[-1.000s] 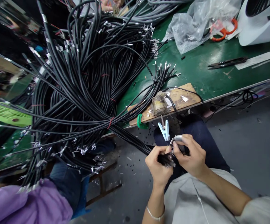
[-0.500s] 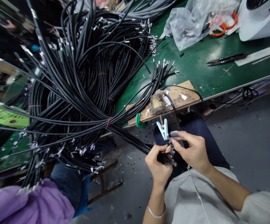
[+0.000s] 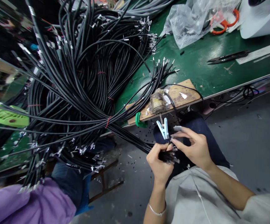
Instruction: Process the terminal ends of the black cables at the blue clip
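Note:
My left hand [image 3: 160, 161] is closed round a bundle of black cables [image 3: 130, 137] near their stripped ends, above my lap. One cable end pokes up between its thumb and forefinger. My right hand [image 3: 193, 144] has its thumb and fingertips at that cable's end, with a grey covering on one finger. Whether its fingers pinch the wires fully is hard to see, but thumb and finger meet there. Just above the hands, a light blue clothespin [image 3: 163, 128] sits on the shaft of a small dirty motor [image 3: 157, 102], mounted on a wooden board [image 3: 183, 91].
A big heap of black cables [image 3: 90, 77] covers the left of the green table [image 3: 195, 67]. A green clamp [image 3: 140, 120] grips the board's edge. Snips [image 3: 228, 57], orange-handled scissors [image 3: 225, 23] and a plastic bag [image 3: 183, 25] lie at the right. A person in purple [image 3: 46, 202] sits at the left.
My right hand's fingers have drawn slightly away from the clothespin, and its forefinger has lifted a little. The left hand has shifted slightly, still holding the cables.

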A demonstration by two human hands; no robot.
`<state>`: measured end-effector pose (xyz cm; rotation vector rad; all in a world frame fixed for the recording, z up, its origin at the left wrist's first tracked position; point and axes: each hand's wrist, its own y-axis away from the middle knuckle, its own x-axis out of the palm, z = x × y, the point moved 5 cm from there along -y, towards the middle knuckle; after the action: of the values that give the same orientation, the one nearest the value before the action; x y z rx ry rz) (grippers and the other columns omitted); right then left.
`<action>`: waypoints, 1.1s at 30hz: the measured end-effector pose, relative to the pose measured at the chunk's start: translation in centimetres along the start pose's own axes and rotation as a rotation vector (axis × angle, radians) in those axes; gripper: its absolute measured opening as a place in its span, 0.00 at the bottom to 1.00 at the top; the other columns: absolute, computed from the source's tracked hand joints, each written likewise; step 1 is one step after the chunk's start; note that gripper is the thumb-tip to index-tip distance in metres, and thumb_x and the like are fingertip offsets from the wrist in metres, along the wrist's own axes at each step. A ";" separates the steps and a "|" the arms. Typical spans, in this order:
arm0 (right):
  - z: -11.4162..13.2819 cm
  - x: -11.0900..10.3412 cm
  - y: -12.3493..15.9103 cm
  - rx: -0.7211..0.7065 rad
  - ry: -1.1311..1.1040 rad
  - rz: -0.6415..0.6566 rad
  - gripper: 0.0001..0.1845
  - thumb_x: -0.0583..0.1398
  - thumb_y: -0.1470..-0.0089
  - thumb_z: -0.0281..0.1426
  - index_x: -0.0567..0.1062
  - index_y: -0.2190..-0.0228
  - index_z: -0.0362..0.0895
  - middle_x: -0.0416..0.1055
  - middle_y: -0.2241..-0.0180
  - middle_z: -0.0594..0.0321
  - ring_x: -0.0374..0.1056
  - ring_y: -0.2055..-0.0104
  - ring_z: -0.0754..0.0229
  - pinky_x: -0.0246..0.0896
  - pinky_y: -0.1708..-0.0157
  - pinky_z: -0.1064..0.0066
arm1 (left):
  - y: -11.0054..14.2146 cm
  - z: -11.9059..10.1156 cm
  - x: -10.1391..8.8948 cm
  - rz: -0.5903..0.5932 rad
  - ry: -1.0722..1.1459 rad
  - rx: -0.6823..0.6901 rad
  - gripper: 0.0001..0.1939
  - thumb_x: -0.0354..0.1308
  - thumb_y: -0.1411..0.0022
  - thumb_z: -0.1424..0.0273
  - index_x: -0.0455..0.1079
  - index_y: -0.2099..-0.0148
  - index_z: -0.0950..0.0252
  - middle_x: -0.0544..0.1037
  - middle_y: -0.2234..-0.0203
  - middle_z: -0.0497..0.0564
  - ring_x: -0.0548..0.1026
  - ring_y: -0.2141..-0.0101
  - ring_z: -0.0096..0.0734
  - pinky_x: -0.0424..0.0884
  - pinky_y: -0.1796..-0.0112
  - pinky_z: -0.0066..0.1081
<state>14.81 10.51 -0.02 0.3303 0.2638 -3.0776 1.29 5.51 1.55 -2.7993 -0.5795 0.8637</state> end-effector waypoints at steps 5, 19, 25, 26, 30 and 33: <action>0.6 0.0 -0.3 -0.078 0.127 -0.042 0.11 0.61 0.47 0.25 0.76 0.60 0.43 0.80 0.69 0.62 0.77 0.68 0.59 0.72 0.63 0.69 | 0.2 0.3 0.5 0.005 -0.011 0.012 0.05 0.60 0.44 0.77 0.69 0.72 0.66 0.72 0.79 0.46 0.69 0.77 0.24 0.63 0.74 0.23; -1.0 -0.2 -0.6 0.017 -0.105 0.251 0.19 0.61 0.45 0.28 0.70 0.51 0.44 0.78 0.63 0.59 0.75 0.60 0.57 0.69 0.57 0.66 | -0.1 0.3 0.0 0.077 0.010 -0.010 0.05 0.61 0.44 0.75 0.71 0.72 0.66 0.72 0.80 0.45 0.68 0.79 0.24 0.62 0.75 0.24; 1.5 -0.3 -1.1 -0.470 0.017 0.222 0.11 0.59 0.44 0.23 0.76 0.60 0.45 0.77 0.69 0.60 0.71 0.64 0.59 0.65 0.62 0.65 | -0.2 0.3 -0.6 0.168 -0.012 -0.011 0.04 0.60 0.45 0.76 0.70 0.73 0.66 0.70 0.82 0.44 0.67 0.80 0.23 0.60 0.77 0.24; 2.0 -0.5 -0.6 -0.598 0.078 0.183 0.11 0.58 0.45 0.22 0.76 0.61 0.45 0.78 0.69 0.60 0.70 0.63 0.58 0.64 0.61 0.63 | -0.2 0.3 -0.7 0.164 -0.011 -0.006 0.04 0.60 0.46 0.76 0.70 0.73 0.65 0.70 0.82 0.44 0.67 0.80 0.24 0.60 0.77 0.24; 2.6 -0.7 1.3 -0.842 0.213 0.140 0.13 0.60 0.47 0.22 0.76 0.60 0.45 0.80 0.67 0.61 0.71 0.61 0.57 0.62 0.61 0.60 | -0.3 0.2 -1.1 0.081 0.000 -0.001 0.02 0.59 0.47 0.76 0.72 0.71 0.66 0.72 0.81 0.45 0.68 0.80 0.24 0.61 0.77 0.23; 1.9 -1.0 1.2 -0.655 0.137 0.047 0.12 0.63 0.49 0.22 0.76 0.62 0.46 0.79 0.71 0.63 0.73 0.65 0.57 0.65 0.64 0.63 | -0.3 0.2 -1.2 0.027 -0.003 -0.013 0.04 0.59 0.45 0.74 0.72 0.71 0.66 0.72 0.82 0.45 0.68 0.81 0.23 0.62 0.77 0.23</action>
<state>15.42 9.07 1.81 0.4922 1.1968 -2.7128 0.16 5.33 2.14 -2.8240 -0.5507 0.8721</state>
